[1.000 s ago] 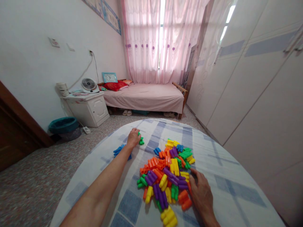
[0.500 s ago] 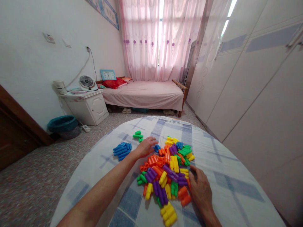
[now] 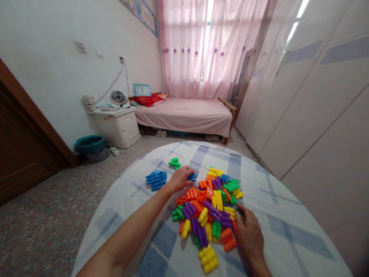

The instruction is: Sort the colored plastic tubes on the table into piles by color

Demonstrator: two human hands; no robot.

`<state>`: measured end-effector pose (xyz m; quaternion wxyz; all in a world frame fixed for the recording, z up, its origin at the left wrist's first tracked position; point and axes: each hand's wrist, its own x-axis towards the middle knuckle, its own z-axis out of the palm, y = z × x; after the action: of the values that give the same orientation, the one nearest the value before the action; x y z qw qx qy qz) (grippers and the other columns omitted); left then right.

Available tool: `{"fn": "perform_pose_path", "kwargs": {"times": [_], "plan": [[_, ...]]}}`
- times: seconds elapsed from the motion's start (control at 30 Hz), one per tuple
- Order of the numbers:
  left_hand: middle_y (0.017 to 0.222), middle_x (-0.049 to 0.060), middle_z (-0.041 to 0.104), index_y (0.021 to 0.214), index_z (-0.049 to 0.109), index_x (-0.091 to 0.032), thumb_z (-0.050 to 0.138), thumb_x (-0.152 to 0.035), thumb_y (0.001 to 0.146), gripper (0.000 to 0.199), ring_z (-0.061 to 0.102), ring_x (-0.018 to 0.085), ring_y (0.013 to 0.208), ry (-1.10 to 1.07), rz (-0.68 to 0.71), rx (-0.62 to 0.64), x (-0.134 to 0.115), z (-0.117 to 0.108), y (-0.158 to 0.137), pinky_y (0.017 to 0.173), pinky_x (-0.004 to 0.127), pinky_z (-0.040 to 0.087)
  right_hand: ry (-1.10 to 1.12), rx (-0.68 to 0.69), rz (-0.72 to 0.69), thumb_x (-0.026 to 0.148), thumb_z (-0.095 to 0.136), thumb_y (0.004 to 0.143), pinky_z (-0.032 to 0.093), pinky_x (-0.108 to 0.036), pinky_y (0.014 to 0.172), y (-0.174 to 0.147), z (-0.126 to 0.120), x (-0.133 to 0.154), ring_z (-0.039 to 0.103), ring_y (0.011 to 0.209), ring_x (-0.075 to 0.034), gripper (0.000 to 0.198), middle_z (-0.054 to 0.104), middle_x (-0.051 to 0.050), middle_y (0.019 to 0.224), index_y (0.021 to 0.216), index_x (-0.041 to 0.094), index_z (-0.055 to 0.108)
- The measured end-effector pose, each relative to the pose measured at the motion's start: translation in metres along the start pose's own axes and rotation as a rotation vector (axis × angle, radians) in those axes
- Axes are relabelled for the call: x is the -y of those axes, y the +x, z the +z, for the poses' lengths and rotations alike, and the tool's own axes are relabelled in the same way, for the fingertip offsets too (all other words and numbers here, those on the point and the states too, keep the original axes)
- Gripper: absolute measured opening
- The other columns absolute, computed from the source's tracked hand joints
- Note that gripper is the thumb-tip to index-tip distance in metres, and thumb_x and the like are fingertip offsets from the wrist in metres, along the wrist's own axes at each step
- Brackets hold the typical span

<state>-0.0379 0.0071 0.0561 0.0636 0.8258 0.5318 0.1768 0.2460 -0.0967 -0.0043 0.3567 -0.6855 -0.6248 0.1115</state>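
Observation:
My left hand [image 3: 182, 178] is at the far left side of a heap of coloured plastic building pieces [image 3: 215, 207], its fingers closed around a blue piece [image 3: 192, 177]. Beyond that hand lie a few green pieces [image 3: 174, 163], partly behind it. Left of it sits a small group of blue pieces [image 3: 156, 179]. My right hand [image 3: 250, 231] rests on the table at the heap's right edge, thumb and fingers apart. Its fingertips are close to orange pieces [image 3: 228, 240] and yellow ones.
A round table with a checked cloth [image 3: 123, 215] carries everything. Farther off stand a bed [image 3: 187, 113], a white cabinet [image 3: 118, 127] with a fan [image 3: 119, 99], a teal-lined bin [image 3: 90, 144] and a wardrobe [image 3: 311, 100] on the right.
My left hand has closed on the blue piece and drawn it slightly off the heap's edge. The right hand keeps its place beside the heap. The view has swung a little to the left.

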Motion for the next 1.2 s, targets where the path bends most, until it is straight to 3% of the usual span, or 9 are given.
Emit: {"fn": "perform_pose_path", "kwargs": {"times": [0.17,0.3,0.43,0.57,0.73,0.87,1.0,1.07,1.2], "plan": [[0.108,0.006,0.059,0.114,0.059,-0.023,0.063,-0.028,0.079,0.036,0.056,0.02,0.103,-0.061,-0.282,-0.369,0.028,-0.036,-0.067,0.094,0.033,0.044,-0.015,-0.021,0.022,0.039,0.036,0.084,0.041,-0.039,0.088,0.001,0.002,0.001,0.056,0.097,-0.025,0.043,0.064,-0.011,0.103,0.11,0.015,0.06],[0.107,0.007,0.061,0.113,0.06,-0.02,0.06,-0.034,0.079,0.037,0.057,0.022,0.102,-0.027,-0.553,-0.556,0.06,-0.045,-0.118,0.095,0.036,0.045,-0.016,-0.038,0.033,0.04,0.036,0.082,0.041,-0.04,0.089,0.001,0.001,0.005,0.056,0.099,-0.026,0.045,0.063,-0.012,0.105,0.108,0.014,0.06],[0.108,0.009,0.062,0.114,0.06,-0.017,0.057,-0.038,0.081,0.04,0.06,0.023,0.101,-0.07,-0.677,-0.568,0.076,-0.033,-0.138,0.093,0.035,0.047,-0.008,-0.054,-0.005,0.042,0.036,0.081,0.041,-0.04,0.089,0.001,-0.001,0.008,0.056,0.098,-0.026,0.045,0.064,-0.012,0.104,0.105,0.015,0.061],[0.11,0.009,0.064,0.115,0.06,-0.016,0.05,-0.042,0.085,0.041,0.06,0.023,0.101,-0.088,-0.729,-0.49,0.07,-0.019,-0.138,0.09,0.034,0.047,-0.003,-0.029,0.029,0.043,0.035,0.08,0.042,-0.04,0.089,0.001,-0.003,0.011,0.057,0.097,-0.026,0.049,0.064,-0.013,0.105,0.107,0.013,0.061],[0.111,0.011,0.064,0.112,0.061,-0.015,0.041,-0.043,0.089,0.041,0.058,0.023,0.105,-0.078,-0.701,-0.519,0.066,-0.011,-0.139,0.094,0.035,0.046,-0.014,-0.015,0.041,0.041,0.034,0.08,0.042,-0.04,0.089,0.002,-0.005,0.014,0.056,0.098,-0.026,0.049,0.063,-0.013,0.106,0.109,0.012,0.061],[0.113,0.012,0.061,0.11,0.061,-0.015,0.039,-0.038,0.09,0.038,0.056,0.023,0.109,-0.079,-0.666,-0.635,0.069,-0.011,-0.141,0.099,0.036,0.044,-0.021,-0.024,0.027,0.039,0.033,0.081,0.042,-0.039,0.089,0.001,-0.004,0.014,0.056,0.098,-0.025,0.047,0.063,-0.013,0.106,0.109,0.012,0.06],[0.117,0.012,0.058,0.109,0.061,-0.015,0.042,-0.033,0.089,0.032,0.052,0.023,0.115,-0.081,-0.479,-0.79,0.053,-0.02,-0.136,0.104,0.039,0.04,-0.009,-0.028,0.017,0.038,0.035,0.081,0.042,-0.039,0.09,0.0,-0.001,0.011,0.056,0.1,-0.026,0.045,0.063,-0.013,0.107,0.108,0.013,0.06],[0.112,0.009,0.061,0.105,0.062,-0.017,0.044,-0.032,0.089,0.028,0.056,0.022,0.109,-0.184,-0.351,-0.704,0.032,-0.025,-0.132,0.099,0.038,0.043,-0.007,-0.024,0.013,0.038,0.035,0.08,0.041,-0.04,0.091,0.001,-0.001,0.01,0.055,0.101,-0.026,0.046,0.063,-0.013,0.107,0.109,0.013,0.06],[0.097,0.006,0.066,0.099,0.065,-0.02,0.051,-0.031,0.087,0.022,0.06,0.019,0.093,-0.321,-0.158,-0.318,-0.025,-0.028,-0.127,0.086,0.033,0.048,0.002,-0.025,0.001,0.037,0.034,0.08,0.041,-0.04,0.093,0.001,0.0,0.009,0.055,0.102,-0.026,0.045,0.063,-0.013,0.107,0.109,0.012,0.06]]}}
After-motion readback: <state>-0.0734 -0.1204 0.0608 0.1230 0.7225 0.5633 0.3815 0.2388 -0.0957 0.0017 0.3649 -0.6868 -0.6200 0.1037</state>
